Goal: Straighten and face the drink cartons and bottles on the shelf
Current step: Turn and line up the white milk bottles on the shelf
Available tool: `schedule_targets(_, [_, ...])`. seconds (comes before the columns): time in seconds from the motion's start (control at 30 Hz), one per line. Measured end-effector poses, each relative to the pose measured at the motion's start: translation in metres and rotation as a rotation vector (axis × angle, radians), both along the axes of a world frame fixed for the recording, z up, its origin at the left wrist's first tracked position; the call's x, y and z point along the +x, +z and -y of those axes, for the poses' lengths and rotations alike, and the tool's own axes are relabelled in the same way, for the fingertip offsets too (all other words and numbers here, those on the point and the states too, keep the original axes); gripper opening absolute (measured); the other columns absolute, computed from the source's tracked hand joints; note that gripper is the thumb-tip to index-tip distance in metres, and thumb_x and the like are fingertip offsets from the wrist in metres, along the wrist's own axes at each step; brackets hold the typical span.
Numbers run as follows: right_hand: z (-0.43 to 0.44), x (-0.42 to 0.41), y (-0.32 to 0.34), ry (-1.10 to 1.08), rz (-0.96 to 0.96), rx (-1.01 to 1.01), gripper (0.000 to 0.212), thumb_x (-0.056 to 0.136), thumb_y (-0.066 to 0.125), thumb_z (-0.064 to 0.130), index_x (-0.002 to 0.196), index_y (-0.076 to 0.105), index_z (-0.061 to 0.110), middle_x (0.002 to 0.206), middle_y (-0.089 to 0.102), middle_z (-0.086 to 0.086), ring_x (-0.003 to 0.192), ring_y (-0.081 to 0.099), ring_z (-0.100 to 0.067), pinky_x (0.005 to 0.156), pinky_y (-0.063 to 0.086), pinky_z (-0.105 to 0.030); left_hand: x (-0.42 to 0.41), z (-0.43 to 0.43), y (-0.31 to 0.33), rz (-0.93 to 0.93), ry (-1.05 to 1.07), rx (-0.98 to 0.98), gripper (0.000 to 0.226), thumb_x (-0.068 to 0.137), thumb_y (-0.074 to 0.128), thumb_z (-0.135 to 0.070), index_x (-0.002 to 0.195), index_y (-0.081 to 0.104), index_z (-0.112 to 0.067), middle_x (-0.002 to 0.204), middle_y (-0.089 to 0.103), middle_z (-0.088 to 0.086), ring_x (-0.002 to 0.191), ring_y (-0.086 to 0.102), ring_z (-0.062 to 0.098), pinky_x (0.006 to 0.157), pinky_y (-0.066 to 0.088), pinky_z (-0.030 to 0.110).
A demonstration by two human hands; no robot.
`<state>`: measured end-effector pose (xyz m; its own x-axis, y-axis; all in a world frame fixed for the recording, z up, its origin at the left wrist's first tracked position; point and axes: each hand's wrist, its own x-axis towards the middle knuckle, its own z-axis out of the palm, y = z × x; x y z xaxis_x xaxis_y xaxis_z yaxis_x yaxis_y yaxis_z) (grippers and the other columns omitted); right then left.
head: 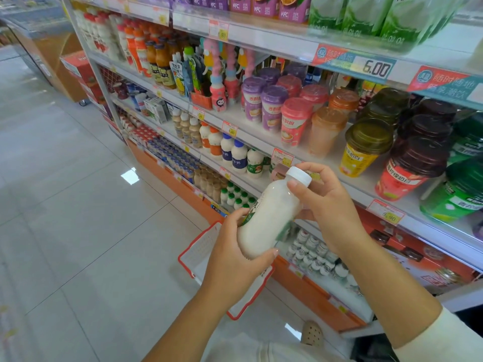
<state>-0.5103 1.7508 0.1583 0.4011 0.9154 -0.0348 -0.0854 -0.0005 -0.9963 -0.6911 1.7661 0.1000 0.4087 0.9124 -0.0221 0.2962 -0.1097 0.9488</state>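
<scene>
Fingers (241, 215) of the left hand (235, 249) curl round the lower body of a white bottle (269, 218). Those of the right hand (329, 205) pinch its neck just under the white cap (299, 176). With both hands clamped on it, the bottle is held clear of the shelf (347, 186), in the air above a red basket (201, 252). Its long axis slants, with the base low toward the person and the cap up and forward toward the shelf. The green label is turned mostly out of view, and only its edge shows by the left fingers. Similar white bottles (254, 160) stand on the tier below the cups (295, 121), ahead and slightly left of the cap. The right hand is the nearer one to them. Before going in there, the bottle likely needs tipping upright and turning so the label faces out.
</scene>
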Motion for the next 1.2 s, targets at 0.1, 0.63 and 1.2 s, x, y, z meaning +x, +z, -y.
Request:
schedule_targets(0.1, [0.000, 0.000, -0.001, 0.007, -0.076, 0.016, 0.017, 0.092, 0.062, 0.014, 0.099, 0.062, 0.030, 0.102, 0.070, -0.002, 0.087, 0.066, -0.021, 0.066, 0.058, -0.037, 0.000, -0.001, 0.001, -0.034, -0.015, 0.013, 0.081, 0.066, 0.085, -0.041, 0.126, 0.032, -0.056, 0.119, 0.038, -0.034, 0.107, 0.051, 0.000, 0.076, 0.059, 0.035])
schedule_targets(0.63, [-0.007, 0.010, -0.003, 0.131, -0.055, -0.060, 0.022, 0.098, 0.052, 0.012, 0.115, 0.060, 0.024, 0.107, 0.067, -0.003, 0.073, 0.064, -0.005, 0.067, 0.055, -0.029, -0.003, -0.011, -0.005, 0.234, -0.086, -0.322, 0.064, 0.075, 0.080, -0.003, 0.121, 0.051, -0.036, 0.110, 0.068, -0.014, 0.099, 0.068, 0.003, 0.074, 0.056, 0.021])
schedule_targets(1.2, [-0.013, 0.030, -0.001, 0.034, -0.100, -0.048, 0.026, 0.082, 0.068, 0.023, 0.106, 0.058, 0.022, 0.105, 0.073, -0.005, 0.091, 0.069, -0.024, 0.069, 0.053, -0.038, 0.013, -0.024, 0.003, 0.119, -0.246, -0.310, 0.059, 0.079, 0.081, -0.023, 0.129, 0.052, -0.036, 0.115, 0.069, -0.012, 0.106, 0.066, 0.007, 0.086, 0.056, 0.028])
